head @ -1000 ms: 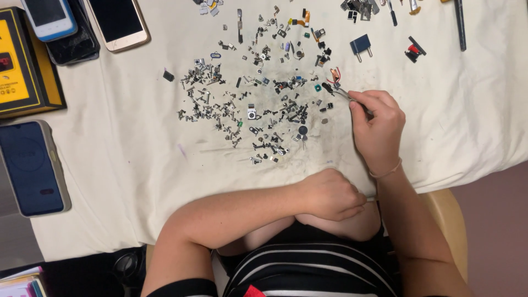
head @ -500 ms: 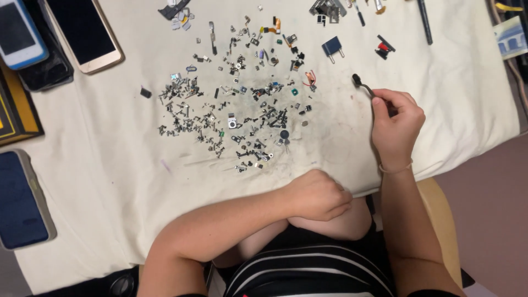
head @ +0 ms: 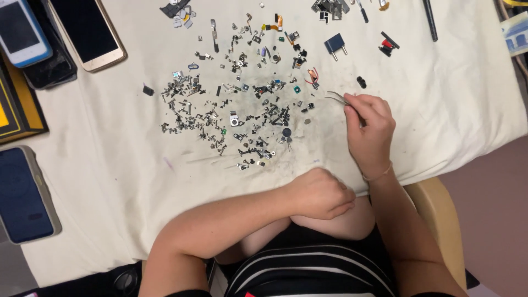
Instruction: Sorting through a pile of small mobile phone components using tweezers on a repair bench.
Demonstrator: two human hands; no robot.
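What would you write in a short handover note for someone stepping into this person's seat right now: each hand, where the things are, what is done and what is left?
Right hand: grips metal tweezers, tips at the right edge of the small parts.
Left hand: closed, resting at the near edge of the white cloth, nothing visible in it.
Scattered screws and small parts cover the cloth's middle.
Phones lie far left.
Done: parts spread out.
Left: nothing looks grouped yet.

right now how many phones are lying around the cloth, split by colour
white-and-blue phone: 1
black phone with a cracked screen: 1
gold-edged phone with a dark screen: 1
dark blue phone in a grey case: 1
total: 4
The right hand holds tweezers; the left hand is closed at the cloth's near edge.
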